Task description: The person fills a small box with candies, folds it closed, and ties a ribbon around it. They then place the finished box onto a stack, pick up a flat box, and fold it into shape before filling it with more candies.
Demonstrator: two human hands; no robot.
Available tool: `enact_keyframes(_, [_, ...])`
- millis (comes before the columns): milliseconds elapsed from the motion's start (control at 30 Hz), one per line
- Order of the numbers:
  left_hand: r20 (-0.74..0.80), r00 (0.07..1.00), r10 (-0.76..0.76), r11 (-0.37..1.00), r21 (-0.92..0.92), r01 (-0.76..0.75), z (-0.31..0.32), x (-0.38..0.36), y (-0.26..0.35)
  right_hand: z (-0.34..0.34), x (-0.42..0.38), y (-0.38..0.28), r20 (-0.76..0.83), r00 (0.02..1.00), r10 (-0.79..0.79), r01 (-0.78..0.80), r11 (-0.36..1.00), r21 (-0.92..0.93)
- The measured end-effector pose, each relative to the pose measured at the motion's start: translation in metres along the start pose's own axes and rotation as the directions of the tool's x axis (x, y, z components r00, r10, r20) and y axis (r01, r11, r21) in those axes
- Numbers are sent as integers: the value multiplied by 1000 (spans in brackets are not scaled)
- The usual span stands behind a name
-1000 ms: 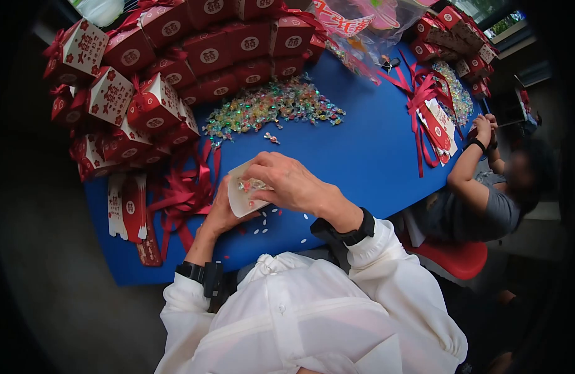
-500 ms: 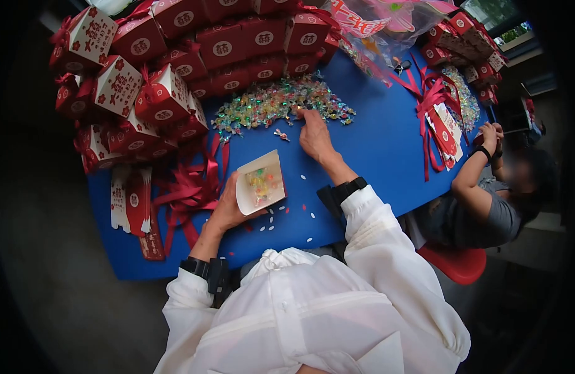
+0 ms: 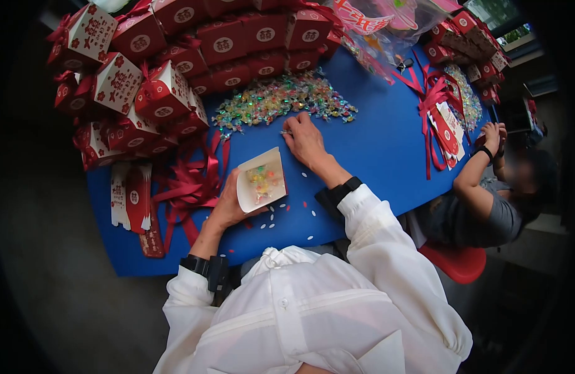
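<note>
My left hand (image 3: 230, 206) is wrapped round a small open box (image 3: 262, 181), white inside, with several wrapped candies (image 3: 260, 179) in it. The box's opening faces up towards me. Up and to the right of it, my right hand (image 3: 303, 138) is closed at the fingertips on a small wrapped candy (image 3: 286, 132), low over the blue table (image 3: 356, 149). Just beyond those fingers lies a long heap of shiny wrapped candies (image 3: 281, 100).
Stacked red and white boxes (image 3: 222, 45) stand behind the heap. Red ribbons (image 3: 191, 181) and flat cards (image 3: 133, 198) lie at left. More ribbons (image 3: 434, 96), cards (image 3: 448, 134) and candies (image 3: 463, 100) are at right, near a seated person (image 3: 481, 199). Plastic bags (image 3: 375, 37) lie at the back.
My right hand has drawn back from the heap, down and left, to where a loose candy lay, and its fingers have closed on it. My left hand still holds the box.
</note>
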State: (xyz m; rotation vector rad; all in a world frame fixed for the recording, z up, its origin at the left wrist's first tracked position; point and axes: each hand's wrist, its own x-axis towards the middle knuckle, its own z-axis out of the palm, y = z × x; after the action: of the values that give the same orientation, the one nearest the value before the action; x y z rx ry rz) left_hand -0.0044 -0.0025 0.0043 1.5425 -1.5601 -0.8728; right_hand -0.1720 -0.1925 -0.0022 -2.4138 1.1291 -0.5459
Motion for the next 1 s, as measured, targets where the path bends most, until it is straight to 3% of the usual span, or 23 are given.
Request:
enact_keyframes(133, [25,998,-49,998,-45,50,-2,2,1,-3,-5,2,33,999,42,-42,999,7])
enact_keyframes(200, [25,999,-25,1000,-16,25,-5,5,2,-9,-4,0,73,986,147,-152,986,71])
enact_keyframes(333, [-1,1000,-19,1000,23,19,-9,11,0,-8,1,-1,-28,988,151,-149,987,60])
enact_keyframes(400, [-14,1000,-26,999,-26,26,-9,11,-3,-6,5,-5,98,991,91,-86,995,-45])
enact_keyframes(533, [2,999,-45,999,-20,45,-10,11,-3,-5,10,-17,42,993,111,-108,991,-73])
enact_keyframes(633, [3,999,-53,993,-102,54,-9,7,-2,-4,8,-20,102,987,124,-123,992,-20])
enact_keyframes(700, [7,998,-70,990,-124,70,-8,9,-5,-2,8,-17,91,996,2,3,998,-59])
enact_keyframes(800, [5,998,-65,992,-111,65,-8,10,-5,5,11,-11,99,993,-63,74,991,-112])
enact_keyframes(933, [-9,997,-81,990,-120,80,-5,10,-6,7,7,-9,73,993,-89,102,975,-196])
enact_keyframes(1000, [-16,999,-42,995,-89,41,-5,11,-6,6,4,-9,72,997,-31,45,977,-208])
